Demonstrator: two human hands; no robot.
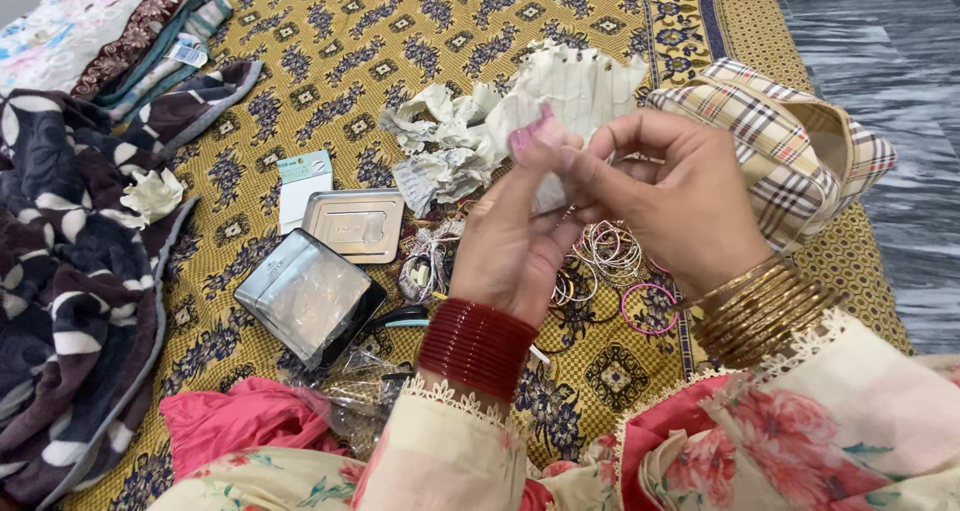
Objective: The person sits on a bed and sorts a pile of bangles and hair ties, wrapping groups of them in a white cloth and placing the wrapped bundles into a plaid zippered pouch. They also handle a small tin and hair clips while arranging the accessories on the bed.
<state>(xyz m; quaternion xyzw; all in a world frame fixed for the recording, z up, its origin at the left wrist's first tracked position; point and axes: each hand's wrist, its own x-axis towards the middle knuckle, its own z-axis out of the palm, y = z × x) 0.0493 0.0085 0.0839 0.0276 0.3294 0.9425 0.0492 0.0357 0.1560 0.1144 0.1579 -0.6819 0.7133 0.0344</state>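
My left hand (515, 233) and my right hand (672, 196) meet over the bed, both pinching a small crumpled piece of white tissue paper (549, 186). Dark red bangles (476, 346) circle my left wrist and gold bangles (762, 311) my right. Below the hands lies a heap of loose bangles and rings (610, 256), with a pink bangle (650, 308) beside it. A pile of crumpled cream paper wrapping (500, 121) sits just behind my hands.
A yellow patterned bedspread (330, 51) covers the bed. On it lie a silver tin box (355, 225), a clear-lidded black box (310, 296), a white card (303, 183) and a checked bag (795, 151). A dark floral blanket (70, 271) lies left, folded fabrics (100, 31) at the back left.
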